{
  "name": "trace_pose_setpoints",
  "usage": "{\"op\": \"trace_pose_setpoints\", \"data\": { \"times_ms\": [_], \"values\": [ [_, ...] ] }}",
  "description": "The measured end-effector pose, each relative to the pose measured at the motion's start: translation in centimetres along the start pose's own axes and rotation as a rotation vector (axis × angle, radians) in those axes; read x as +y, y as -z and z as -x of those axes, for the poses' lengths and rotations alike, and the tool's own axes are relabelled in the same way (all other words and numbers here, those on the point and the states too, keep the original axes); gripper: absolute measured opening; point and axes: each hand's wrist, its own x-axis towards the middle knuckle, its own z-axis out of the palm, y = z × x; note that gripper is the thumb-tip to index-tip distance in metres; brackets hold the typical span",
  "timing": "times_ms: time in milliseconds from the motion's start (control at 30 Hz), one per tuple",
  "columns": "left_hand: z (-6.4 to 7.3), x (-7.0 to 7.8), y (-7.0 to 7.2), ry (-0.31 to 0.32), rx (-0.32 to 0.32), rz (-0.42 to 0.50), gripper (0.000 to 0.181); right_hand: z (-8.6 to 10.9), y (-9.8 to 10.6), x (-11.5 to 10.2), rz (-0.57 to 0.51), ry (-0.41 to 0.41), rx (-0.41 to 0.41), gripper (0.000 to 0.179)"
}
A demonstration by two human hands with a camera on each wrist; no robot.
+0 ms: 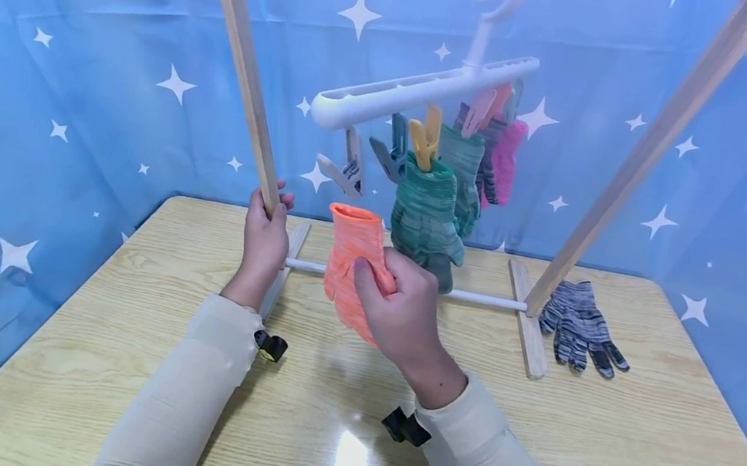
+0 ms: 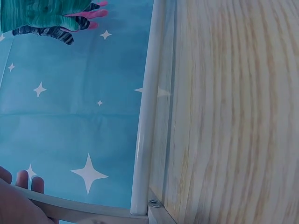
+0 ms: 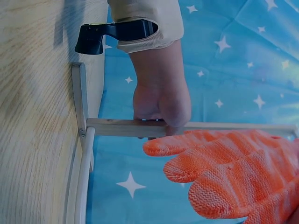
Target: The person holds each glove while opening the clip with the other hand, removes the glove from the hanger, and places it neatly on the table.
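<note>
In the head view my right hand [image 1: 406,307] pinches an orange knit glove [image 1: 354,242], cuff upward, thumb across its front. The glove's fingers [image 3: 215,182] spread large in the right wrist view. My left hand [image 1: 265,239] grips the left wooden post [image 1: 251,86] of the rack low down, fingers around it. Above the orange glove hangs a grey clothespin [image 1: 348,168] with nothing in it, beside a dark teal clothespin [image 1: 392,150]. A yellow clothespin [image 1: 425,138] holds a green glove [image 1: 424,208] on the white hanger [image 1: 426,88], which slants away toward the back.
Farther along the hanger hang another green glove [image 1: 472,167], a grey-black one [image 1: 489,146] and a pink one [image 1: 507,160]. A grey-black glove [image 1: 579,324] lies right of the right post [image 1: 642,157]. A white crossbar [image 1: 487,301] joins the rack's feet on the wooden table [image 1: 86,353].
</note>
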Motion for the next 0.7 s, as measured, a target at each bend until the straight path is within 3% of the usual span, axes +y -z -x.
{"op": "trace_pose_setpoints", "data": {
  "times_ms": [367, 700],
  "values": [
    [0.5, -0.1, 0.2, 0.01, 0.019, 0.032, 0.037, 1.1, 0.6, -0.2, 0.027, -0.059, -0.045, 0.024],
    [0.0, 0.1, -0.2, -0.015, 0.0, 0.036, 0.036, 1.8, 3.0, 0.2, 0.1, -0.054, -0.027, 0.018]
  ]
}}
